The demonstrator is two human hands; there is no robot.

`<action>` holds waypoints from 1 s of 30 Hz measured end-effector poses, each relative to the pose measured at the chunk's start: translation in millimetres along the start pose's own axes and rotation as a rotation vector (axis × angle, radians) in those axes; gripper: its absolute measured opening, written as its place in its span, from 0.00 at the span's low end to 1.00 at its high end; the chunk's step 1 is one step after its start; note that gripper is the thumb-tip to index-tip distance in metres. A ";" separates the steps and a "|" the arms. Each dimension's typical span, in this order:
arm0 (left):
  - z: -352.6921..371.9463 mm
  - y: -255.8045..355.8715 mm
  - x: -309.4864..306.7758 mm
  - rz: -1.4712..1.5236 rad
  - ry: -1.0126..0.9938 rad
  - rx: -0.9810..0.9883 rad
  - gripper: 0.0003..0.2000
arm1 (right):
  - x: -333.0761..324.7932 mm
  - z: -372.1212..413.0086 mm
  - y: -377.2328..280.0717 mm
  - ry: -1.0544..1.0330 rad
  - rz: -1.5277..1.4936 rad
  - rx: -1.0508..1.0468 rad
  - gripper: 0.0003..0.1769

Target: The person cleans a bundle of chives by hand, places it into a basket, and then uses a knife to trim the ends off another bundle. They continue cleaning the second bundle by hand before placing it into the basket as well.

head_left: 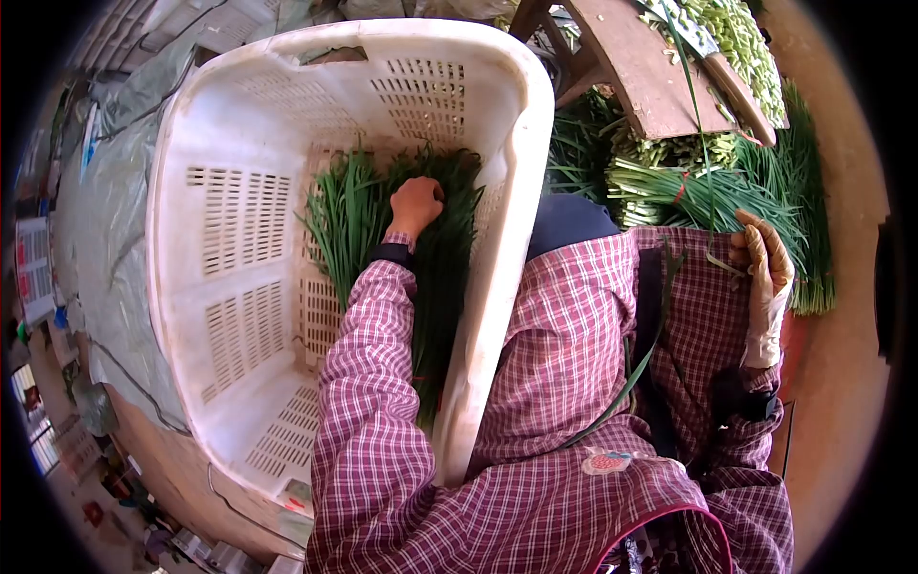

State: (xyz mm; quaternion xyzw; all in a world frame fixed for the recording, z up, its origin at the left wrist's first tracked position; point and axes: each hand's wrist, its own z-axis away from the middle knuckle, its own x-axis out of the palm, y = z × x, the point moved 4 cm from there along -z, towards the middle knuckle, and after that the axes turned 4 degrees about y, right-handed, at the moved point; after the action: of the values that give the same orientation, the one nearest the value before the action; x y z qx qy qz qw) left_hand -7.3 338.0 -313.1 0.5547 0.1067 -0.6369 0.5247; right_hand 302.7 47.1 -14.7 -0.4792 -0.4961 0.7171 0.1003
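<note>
My left hand (417, 206), bare, reaches down into a large white plastic crate (244, 182). Its fingers are curled closed on long green garlic chives (349, 201) lying along the crate's right side; the fingertips are hidden. A work glove, pale and stained, covers my right hand (768, 273), which is raised at the right over my plaid garment. Its fingers are loosely bent and apart, with a stray leaf (724, 265) near the fingertips. Another loose leaf (617, 397) lies across my lap.
At the upper right a wooden board (636, 72) carries a knife (736, 91) and a heap of cut pale stalk ends (741, 33). Tied chive bundles (688, 191) lie below it. Grey plastic sheeting (120, 230) spreads left of the crate.
</note>
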 end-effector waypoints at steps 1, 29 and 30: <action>0.9 0.1 3.3 0.000 0.000 -0.001 0.07 | 0.3 0.0 -0.7 0.001 0.017 0.006 0.14; 132.2 185.2 -188.0 1.029 0.035 0.721 0.17 | 3.1 -0.5 -2.8 0.008 0.024 0.002 0.13; 154.5 200.8 -179.4 1.034 0.116 0.926 0.22 | 3.5 -0.7 -2.5 0.018 0.025 0.016 0.13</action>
State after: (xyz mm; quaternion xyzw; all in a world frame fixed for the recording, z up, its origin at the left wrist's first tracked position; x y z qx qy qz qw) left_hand 29.1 240.1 -20.8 0.7341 -0.4259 -0.2548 0.4636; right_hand 300.6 50.9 -14.8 -0.4910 -0.4833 0.7179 0.0997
